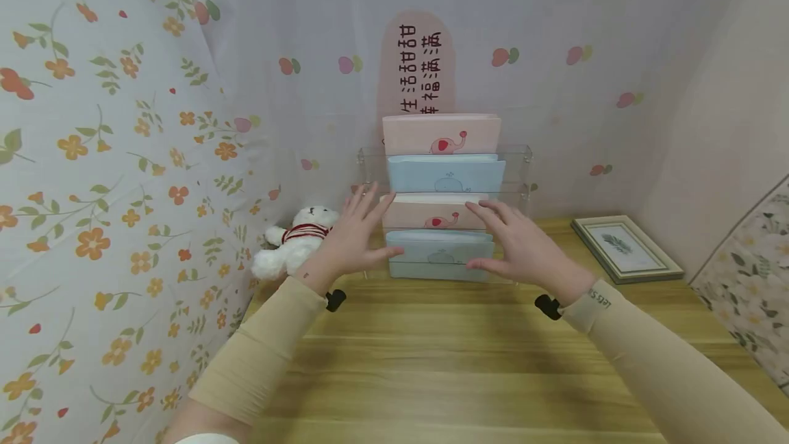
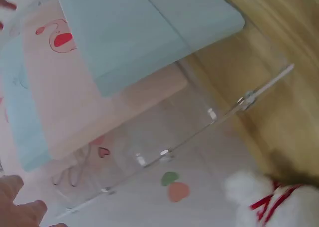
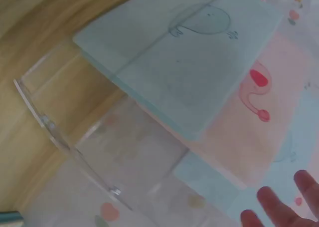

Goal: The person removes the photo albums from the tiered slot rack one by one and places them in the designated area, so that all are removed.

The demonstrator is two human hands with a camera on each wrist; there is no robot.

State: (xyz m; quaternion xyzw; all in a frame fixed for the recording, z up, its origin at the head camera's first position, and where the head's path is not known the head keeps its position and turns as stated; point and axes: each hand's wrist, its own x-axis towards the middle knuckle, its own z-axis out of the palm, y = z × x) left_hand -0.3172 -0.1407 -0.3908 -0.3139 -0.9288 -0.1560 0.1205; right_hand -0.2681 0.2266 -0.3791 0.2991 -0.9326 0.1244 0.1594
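Note:
A clear acrylic tiered rack [image 1: 524,156] stands at the back of the wooden table [image 1: 444,348]. It holds several notebooks in steps: a pink elephant one [image 1: 440,134] on top, a blue whale one [image 1: 445,175], another pink one [image 1: 431,214] and a blue one [image 1: 440,252] in front. My left hand [image 1: 364,228] is spread beside the left edge of the two lower notebooks, thumb by the front blue one. My right hand [image 1: 511,238] is spread at their right edge. Neither hand grips anything. The wrist views show the front blue notebook [image 2: 149,32] [image 3: 189,62] close up.
A white teddy bear [image 1: 296,242] with a red-striped scarf lies left of the rack, against a floral curtain [image 1: 92,190]. A framed leaf picture [image 1: 625,249] lies flat at the right. A pink sign [image 1: 419,67] hangs on the back wall.

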